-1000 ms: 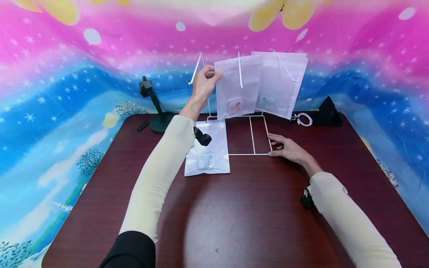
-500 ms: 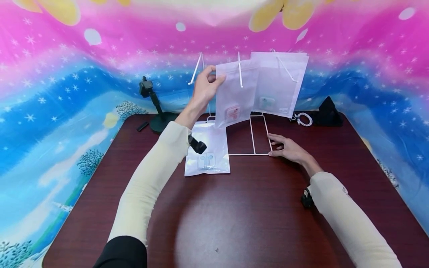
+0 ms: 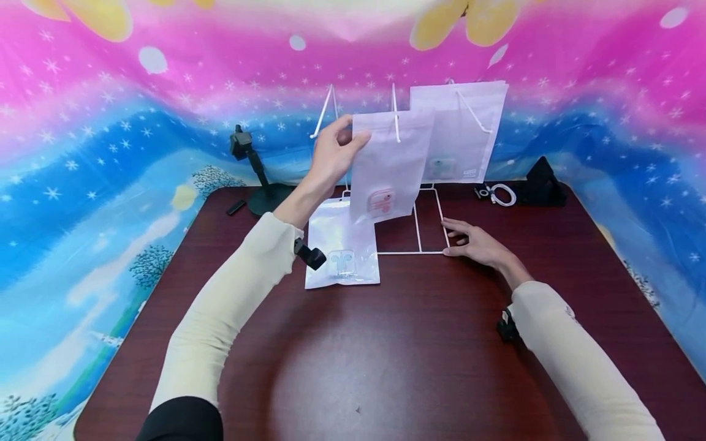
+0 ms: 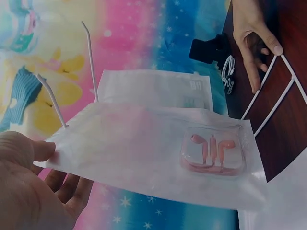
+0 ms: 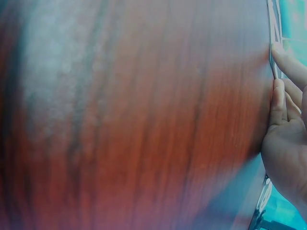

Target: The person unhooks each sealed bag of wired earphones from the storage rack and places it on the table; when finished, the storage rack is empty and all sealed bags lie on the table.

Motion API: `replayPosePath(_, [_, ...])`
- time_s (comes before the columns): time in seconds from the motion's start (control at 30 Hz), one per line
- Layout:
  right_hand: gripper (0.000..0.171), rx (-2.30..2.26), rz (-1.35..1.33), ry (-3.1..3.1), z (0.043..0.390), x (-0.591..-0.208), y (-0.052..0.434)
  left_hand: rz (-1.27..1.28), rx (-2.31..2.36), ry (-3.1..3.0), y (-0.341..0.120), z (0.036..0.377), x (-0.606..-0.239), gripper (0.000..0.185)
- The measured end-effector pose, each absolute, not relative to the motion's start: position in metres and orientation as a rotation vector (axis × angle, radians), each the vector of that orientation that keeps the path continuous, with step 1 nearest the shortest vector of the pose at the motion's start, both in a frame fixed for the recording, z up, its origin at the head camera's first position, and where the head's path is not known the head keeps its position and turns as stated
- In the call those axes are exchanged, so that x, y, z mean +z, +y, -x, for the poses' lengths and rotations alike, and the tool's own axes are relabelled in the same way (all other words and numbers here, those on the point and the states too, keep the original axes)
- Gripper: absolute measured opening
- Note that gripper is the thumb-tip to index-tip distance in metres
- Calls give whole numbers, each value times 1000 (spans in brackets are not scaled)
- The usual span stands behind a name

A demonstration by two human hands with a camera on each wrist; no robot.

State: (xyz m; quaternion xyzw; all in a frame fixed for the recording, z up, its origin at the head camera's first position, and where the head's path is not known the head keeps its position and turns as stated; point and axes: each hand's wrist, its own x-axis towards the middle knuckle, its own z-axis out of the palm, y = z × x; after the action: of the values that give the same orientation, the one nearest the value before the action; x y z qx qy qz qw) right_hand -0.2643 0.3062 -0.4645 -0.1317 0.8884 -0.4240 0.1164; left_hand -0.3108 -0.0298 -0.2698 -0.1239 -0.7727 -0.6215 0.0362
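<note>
Dark wood table (image 3: 397,367) before starry backdrop (image 3: 83,153): left hand (image 3: 331,153) pinches pouch (image 3: 388,165), right hand (image 3: 477,245) flat by rack (image 3: 427,223)

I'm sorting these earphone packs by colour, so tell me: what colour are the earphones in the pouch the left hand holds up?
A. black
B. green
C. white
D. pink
D: the left wrist view shows pink earphones in a clear case inside the pouch that the left hand pinches at its top corner; the white pair lies in the pouch on the table.
</note>
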Motion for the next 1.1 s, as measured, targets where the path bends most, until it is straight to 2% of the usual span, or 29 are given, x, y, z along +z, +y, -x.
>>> replayPosePath(0.37, [80,-1282,389,2571,256,-453,300,493,-1866,-2356,-43,285,-273,26])
replayPosePath(0.53, [81,-1250,388,2600,263,-464,304,474,-1869,-2366,-44,275,-272,27])
replayPosePath(1.1, [80,-1258,382,2590,261,-460,303,543,-1922,-2303,-50,250,-271,29])
